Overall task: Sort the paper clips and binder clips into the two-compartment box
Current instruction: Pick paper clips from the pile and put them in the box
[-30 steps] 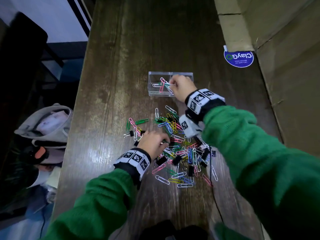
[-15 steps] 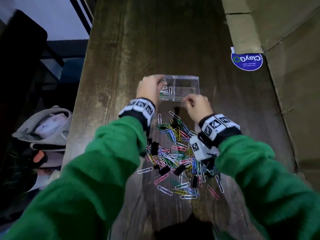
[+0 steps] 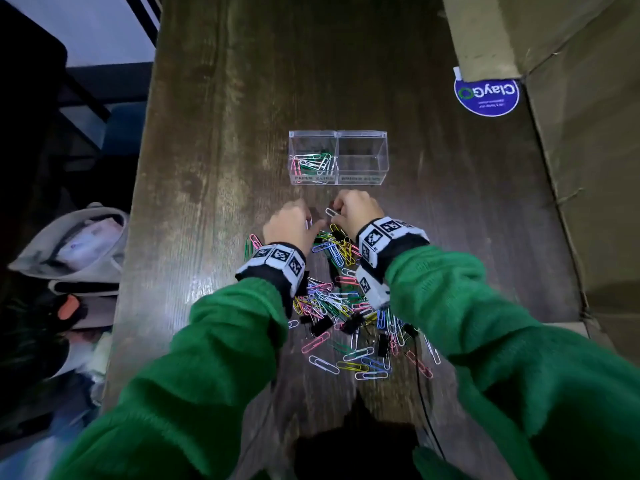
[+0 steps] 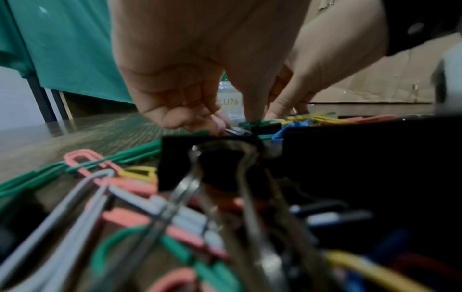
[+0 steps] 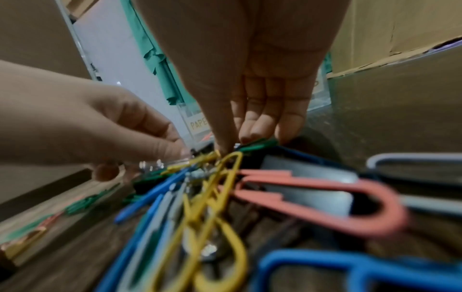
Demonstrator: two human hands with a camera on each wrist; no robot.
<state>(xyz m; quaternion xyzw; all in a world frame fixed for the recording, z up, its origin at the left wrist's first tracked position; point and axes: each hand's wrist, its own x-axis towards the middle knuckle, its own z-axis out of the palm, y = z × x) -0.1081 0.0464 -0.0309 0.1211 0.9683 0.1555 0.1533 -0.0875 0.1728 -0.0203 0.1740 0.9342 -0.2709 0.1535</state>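
A clear two-compartment box (image 3: 362, 157) stands on the dark wooden table (image 3: 242, 133). Its left compartment holds several coloured paper clips (image 3: 313, 162); the right one looks empty. A pile of paper clips and black binder clips (image 3: 341, 306) lies nearer me. Both hands are at the pile's far edge, just short of the box. My left hand (image 3: 310, 221) has curled fingers that pinch a small shiny metal clip (image 4: 235, 130). My right hand (image 5: 240, 143) points its fingers down, and thumb and fingertips close on a green paper clip (image 5: 258, 146).
A large cardboard box (image 3: 581, 168) lines the table's right side, with a round blue sticker (image 3: 486, 93) by it. A black cable (image 3: 422, 393) runs through the pile. Bags (image 3: 79, 244) lie on the floor past the table's left edge.
The left hand has left the box's left compartment and come back to the pile. The right hand has also drawn back from the box front to the pile's far edge.
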